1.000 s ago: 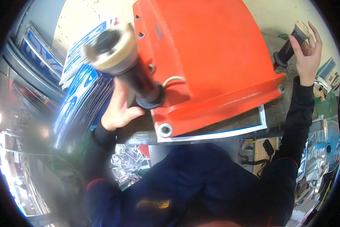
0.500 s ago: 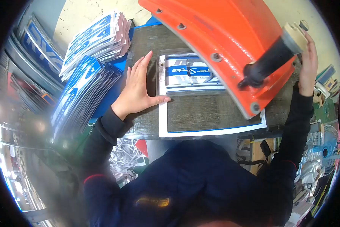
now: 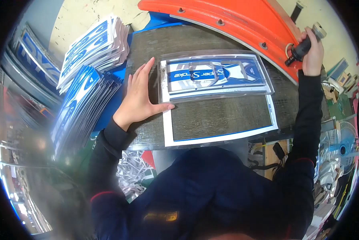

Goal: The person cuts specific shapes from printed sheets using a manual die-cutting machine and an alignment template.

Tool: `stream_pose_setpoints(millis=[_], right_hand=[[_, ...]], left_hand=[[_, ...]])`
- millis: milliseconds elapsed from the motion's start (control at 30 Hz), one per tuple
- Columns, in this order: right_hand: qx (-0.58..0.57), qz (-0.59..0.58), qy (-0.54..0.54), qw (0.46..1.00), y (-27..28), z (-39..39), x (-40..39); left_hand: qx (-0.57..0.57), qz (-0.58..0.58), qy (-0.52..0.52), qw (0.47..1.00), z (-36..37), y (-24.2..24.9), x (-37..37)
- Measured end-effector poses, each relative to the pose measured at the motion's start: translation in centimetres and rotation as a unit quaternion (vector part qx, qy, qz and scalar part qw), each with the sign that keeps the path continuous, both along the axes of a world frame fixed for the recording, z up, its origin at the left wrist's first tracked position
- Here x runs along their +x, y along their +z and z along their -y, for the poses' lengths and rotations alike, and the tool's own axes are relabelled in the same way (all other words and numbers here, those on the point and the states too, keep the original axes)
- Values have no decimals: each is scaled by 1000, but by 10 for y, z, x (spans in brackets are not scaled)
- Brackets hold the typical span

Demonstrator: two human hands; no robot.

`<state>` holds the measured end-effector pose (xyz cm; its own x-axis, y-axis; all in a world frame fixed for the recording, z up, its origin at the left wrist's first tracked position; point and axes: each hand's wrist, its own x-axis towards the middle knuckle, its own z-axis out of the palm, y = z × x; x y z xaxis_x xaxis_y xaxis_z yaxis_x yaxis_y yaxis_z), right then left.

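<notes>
The right hand [image 3: 313, 50] is wrapping its grip closed around the black handle [image 3: 303, 46] of the raised orange press lid [image 3: 235, 18]. The left hand [image 3: 141, 98] is lying open and flat on the dark tabletop [image 3: 219, 118], thumb touching the clear-covered blue printed card [image 3: 213, 74], beside stacked blue cards [image 3: 83, 102]
</notes>
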<state>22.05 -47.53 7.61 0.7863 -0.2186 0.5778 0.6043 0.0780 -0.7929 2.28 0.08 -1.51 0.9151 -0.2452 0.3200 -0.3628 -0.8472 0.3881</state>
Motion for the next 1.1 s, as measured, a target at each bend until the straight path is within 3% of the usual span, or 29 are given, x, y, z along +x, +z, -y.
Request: stream_pose_setpoints(millis=[367,500,567,633,700,800,900,1100], right_hand=[[-22,-11,-147,989,-3,33,73],[-57,10,-209,976,-6,21,56],[-208,15,-242,948,-9,4,25],[-435,147,-350,816,-24,-37,-26],[-522,227,-163,806,-43,-76,-70],[-629,158,66,758,-57,-109,-110],[-647,185,104,732,-63,-122,-109],[-631,172,121,747,-60,-121,-97]], left_hand=[[-1,-11,18,1000,3,2,-2],[5,-16,18,1000,3,2,-2],[7,-19,23,1000,3,4,-1],[9,-27,29,999,4,3,-3],[13,-29,31,999,3,2,-1],[17,-37,34,999,3,2,0],[23,-43,31,998,3,2,0],[22,-63,37,997,2,3,0]])
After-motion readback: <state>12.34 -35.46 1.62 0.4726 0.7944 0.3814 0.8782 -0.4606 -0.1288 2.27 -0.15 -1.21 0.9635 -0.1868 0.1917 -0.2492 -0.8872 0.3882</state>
